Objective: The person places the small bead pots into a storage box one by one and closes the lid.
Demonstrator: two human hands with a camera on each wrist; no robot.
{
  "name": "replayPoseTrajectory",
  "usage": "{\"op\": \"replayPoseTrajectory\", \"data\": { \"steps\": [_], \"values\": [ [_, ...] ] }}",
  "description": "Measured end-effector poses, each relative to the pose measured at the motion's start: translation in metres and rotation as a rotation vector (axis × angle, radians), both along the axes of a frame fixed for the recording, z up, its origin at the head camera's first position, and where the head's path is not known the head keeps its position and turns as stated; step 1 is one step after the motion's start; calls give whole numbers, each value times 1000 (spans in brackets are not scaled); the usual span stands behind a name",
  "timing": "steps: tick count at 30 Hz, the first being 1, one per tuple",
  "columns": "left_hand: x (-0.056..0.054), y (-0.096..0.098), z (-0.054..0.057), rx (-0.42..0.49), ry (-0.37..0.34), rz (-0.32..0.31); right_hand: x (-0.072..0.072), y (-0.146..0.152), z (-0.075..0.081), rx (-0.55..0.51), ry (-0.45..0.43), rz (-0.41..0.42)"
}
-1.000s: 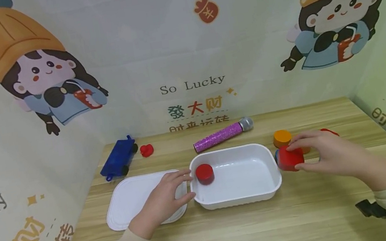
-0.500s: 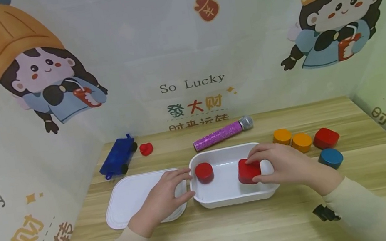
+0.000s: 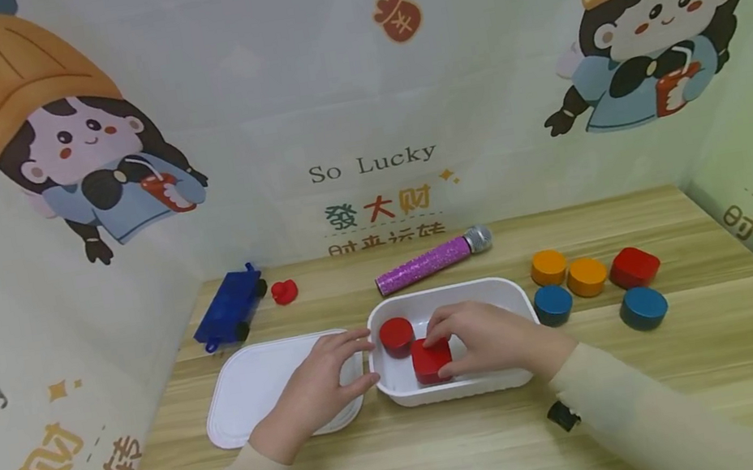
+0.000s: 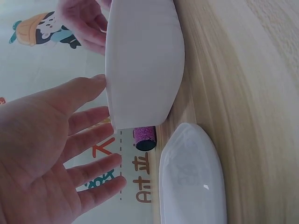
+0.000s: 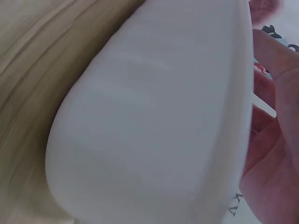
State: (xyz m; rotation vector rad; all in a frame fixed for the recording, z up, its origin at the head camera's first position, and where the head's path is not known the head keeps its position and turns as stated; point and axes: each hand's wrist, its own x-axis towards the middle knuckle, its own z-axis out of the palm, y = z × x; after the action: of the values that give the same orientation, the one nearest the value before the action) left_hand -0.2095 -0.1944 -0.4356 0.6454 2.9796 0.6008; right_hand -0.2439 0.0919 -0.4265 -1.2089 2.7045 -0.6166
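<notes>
My right hand (image 3: 485, 339) reaches into the white plastic box (image 3: 462, 390). Between thumb and fingers it pinches a red rounded-square block (image 3: 432, 361) low over the box floor; whether the block touches the floor I cannot tell. Just left of and behind it stands a red round block (image 3: 396, 335). At the box's left end, my left hand (image 3: 312, 390) has its fingers spread and fingertips at the rim. The left wrist view shows that hand (image 4: 42, 149) with its palm open and thumb against the box (image 4: 142, 60). In the right wrist view, the box wall hides the held block.
A white lid (image 3: 247, 395) lies left of the box. Behind are a purple microphone (image 3: 425, 264), a blue toy cart (image 3: 229, 308) and a small red piece (image 3: 284, 291). To the right sit orange round blocks (image 3: 586, 277), blue round blocks (image 3: 643, 308) and another red block (image 3: 635, 267).
My right hand has carried the red rounded-square block from right of the box leftward into it, beside the red round block. The left hand has stayed at the rim.
</notes>
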Motion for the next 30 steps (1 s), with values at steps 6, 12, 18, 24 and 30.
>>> {"op": "replayPoseTrajectory", "data": {
  "steps": [6, 12, 18, 24, 30],
  "values": [
    [-1, -1, 1, 11, 4, -7, -5, -22, -2, -5, -5, 34],
    [-2, -1, 2, 19, 7, -13, -6, -34, -4, 14, 2, 55],
    [-2, 0, 3, 22, 3, -19, -7, -40, -7, 51, -12, 27],
    [-1, -1, 2, 20, 8, -16, -5, -44, -5, 59, -42, -5],
    [1, -1, 0, 24, 1, -12, -1, -36, -4, 37, -62, -18]
  ]
}}
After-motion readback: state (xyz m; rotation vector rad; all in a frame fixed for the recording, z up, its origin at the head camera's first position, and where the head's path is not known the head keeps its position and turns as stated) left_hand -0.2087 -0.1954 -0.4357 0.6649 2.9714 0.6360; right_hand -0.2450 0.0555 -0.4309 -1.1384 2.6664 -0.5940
